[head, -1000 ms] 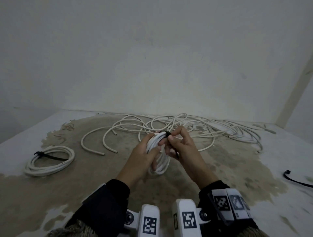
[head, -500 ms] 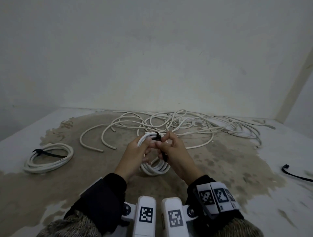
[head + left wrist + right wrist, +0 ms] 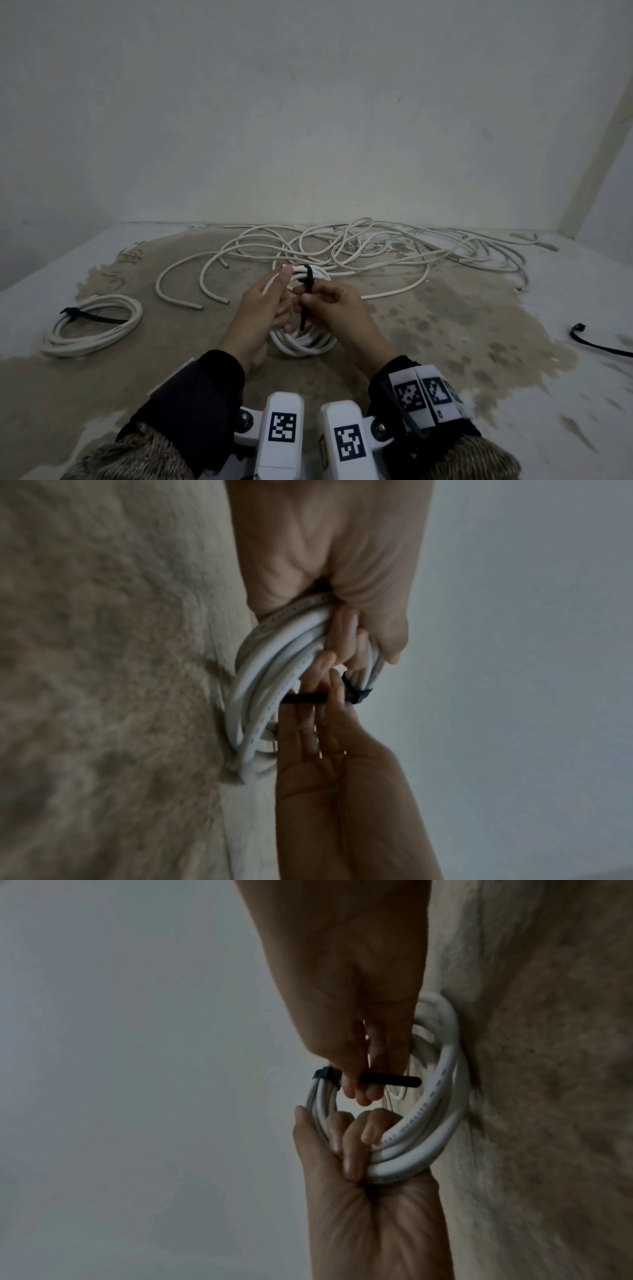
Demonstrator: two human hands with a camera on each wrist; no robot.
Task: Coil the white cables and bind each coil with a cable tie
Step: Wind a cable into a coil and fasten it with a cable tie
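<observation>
Nearest, in the middle, the left hand (image 3: 255, 313) curls its fingers round a small coil of white round cable (image 3: 301, 342) standing on edge on the stained floor (image 3: 445, 329), while the right hand (image 3: 334, 305) pinches the tail of a black plastic cable tie (image 3: 307, 291) already looped over the coil's top, apparently being pulled tight. At the left a second white coil with a black tie (image 3: 92, 318) lies finished. Farther back a loose tangle of white cables (image 3: 376, 250) is uncoiled, and a spare black tie (image 3: 596, 342) waits at the right, so most of the work remains.
</observation>
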